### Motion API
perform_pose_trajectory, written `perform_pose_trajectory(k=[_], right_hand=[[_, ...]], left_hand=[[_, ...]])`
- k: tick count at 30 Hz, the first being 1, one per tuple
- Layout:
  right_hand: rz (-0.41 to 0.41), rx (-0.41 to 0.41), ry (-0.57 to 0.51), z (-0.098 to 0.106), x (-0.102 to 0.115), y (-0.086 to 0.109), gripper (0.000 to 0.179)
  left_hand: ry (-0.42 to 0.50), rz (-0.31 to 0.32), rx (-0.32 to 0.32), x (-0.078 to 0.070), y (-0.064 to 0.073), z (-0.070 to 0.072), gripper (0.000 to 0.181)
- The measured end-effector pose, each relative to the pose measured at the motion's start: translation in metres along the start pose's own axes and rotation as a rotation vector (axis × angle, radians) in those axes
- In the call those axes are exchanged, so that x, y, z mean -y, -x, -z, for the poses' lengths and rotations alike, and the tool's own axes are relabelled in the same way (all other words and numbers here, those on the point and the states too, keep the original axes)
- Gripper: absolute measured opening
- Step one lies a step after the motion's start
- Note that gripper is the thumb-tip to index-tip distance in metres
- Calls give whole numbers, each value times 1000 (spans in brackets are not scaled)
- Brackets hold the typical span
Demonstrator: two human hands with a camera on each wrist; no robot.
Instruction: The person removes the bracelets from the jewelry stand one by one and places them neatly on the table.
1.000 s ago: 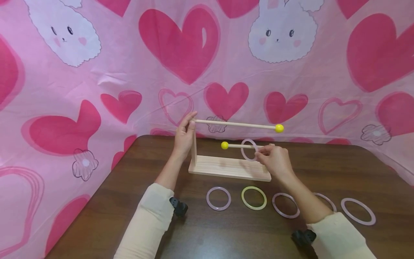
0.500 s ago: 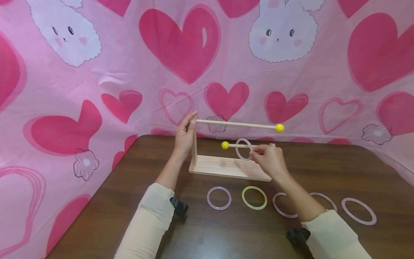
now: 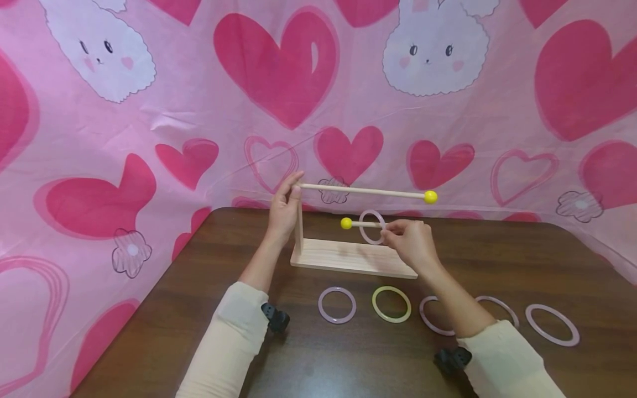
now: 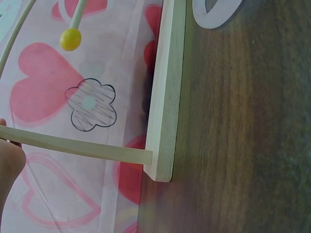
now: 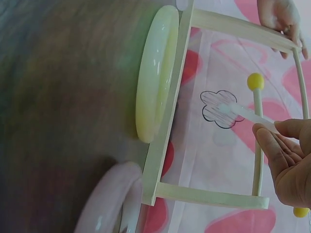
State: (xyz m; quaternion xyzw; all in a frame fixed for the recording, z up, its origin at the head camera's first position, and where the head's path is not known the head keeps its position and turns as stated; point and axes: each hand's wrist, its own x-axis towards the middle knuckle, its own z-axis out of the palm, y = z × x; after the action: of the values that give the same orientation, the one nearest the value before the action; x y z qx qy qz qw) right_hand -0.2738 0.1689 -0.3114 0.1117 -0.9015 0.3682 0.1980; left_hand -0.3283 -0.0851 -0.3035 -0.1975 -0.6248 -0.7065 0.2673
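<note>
A wooden stand (image 3: pixel 348 257) has a flat base, two posts and two horizontal rods tipped with yellow balls. My left hand (image 3: pixel 283 214) holds the top of its taller left post, where the long upper rod (image 3: pixel 363 191) begins. With thumb and fingertips my right hand (image 3: pixel 417 243) pinches the right edge of a pale purple ring (image 3: pixel 361 229). That ring stands upright around the short lower rod (image 5: pixel 258 145), between its yellow ball (image 3: pixel 345 223) and the right post. The right hand covers most of the lower post in the head view.
On the brown table (image 3: pixel 308 359), before the stand, lie a purple ring (image 3: pixel 320 314), a yellow-green ring (image 3: pixel 374 314) and several more pale purple rings, including one at the far right (image 3: pixel 564 338). My right forearm partly covers two. A pink heart-patterned cloth (image 3: pixel 358 99) hangs behind.
My right hand has moved left along the lower rod, bringing the pinched ring closer to the yellow ball. The left hand and the stand keep their places.
</note>
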Motion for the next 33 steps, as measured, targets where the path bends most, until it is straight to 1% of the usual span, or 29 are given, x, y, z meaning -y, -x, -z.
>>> perform_pose_trajectory(k=[10, 16, 22, 33], right_hand=[[21, 19, -19, -8, 3, -2, 15], [22, 24, 7, -11, 7, -5, 16], [51, 6, 59, -12, 10, -7, 16], [45, -1, 110, -16, 16, -11, 17]], left_hand=[[18, -30, 12, 2, 0, 0, 32], [12, -25, 10, 1, 1, 0, 33], [16, -11, 11, 1, 2, 0, 33], [1, -3, 1, 0, 0, 0, 33]])
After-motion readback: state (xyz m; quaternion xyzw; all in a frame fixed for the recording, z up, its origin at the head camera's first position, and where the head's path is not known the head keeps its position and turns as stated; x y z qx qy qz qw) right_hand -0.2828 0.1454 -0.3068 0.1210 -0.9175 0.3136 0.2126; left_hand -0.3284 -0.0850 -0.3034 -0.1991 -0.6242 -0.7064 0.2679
